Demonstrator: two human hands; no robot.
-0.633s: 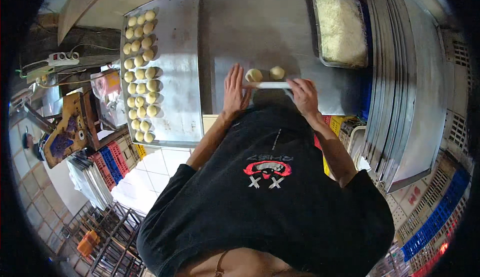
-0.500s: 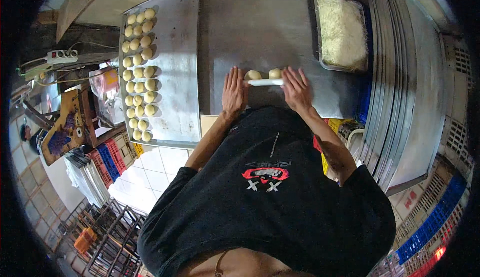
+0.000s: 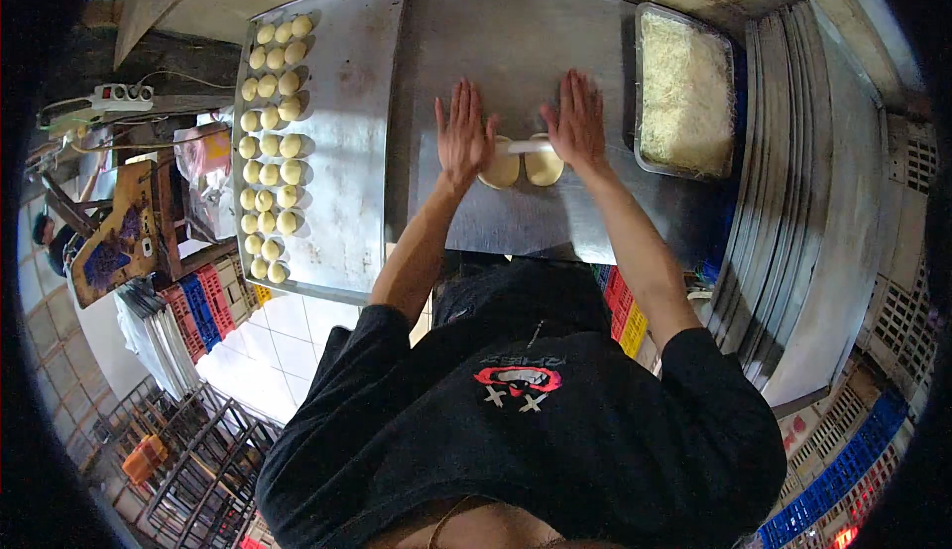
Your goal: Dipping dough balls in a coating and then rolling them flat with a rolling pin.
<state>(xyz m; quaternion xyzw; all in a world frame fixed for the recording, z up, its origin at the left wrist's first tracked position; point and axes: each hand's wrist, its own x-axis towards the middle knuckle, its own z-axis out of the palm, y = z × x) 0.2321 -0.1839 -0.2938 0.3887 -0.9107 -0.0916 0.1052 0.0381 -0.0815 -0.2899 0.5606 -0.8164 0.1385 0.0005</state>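
A white rolling pin (image 3: 521, 147) lies crosswise over two pieces of dough on the metal worktop (image 3: 496, 43). My left hand (image 3: 463, 139) rests flat on its left end, fingers stretched out and pointing away from me. On the right end lies my right hand (image 3: 579, 129), palm down, its fingers straight and slightly blurred. Between my hands the left dough piece (image 3: 499, 173) and the right dough piece (image 3: 543, 169) are flattened, their near parts rounded and side by side. The pin covers part of both pieces, and the palms hide its ends.
Rows of small dough balls (image 3: 268, 144) sit along the left side of a metal tray (image 3: 347, 122). At the far right, a clear plastic container (image 3: 684, 93) holds pale shreds. Beyond it stands a stack of metal trays (image 3: 778, 182). A power strip (image 3: 123, 97) is at the left.
Both hands have pushed the rolling pin away from me across the dough. The two rounded balls are now flattened and longer, reaching toward me.
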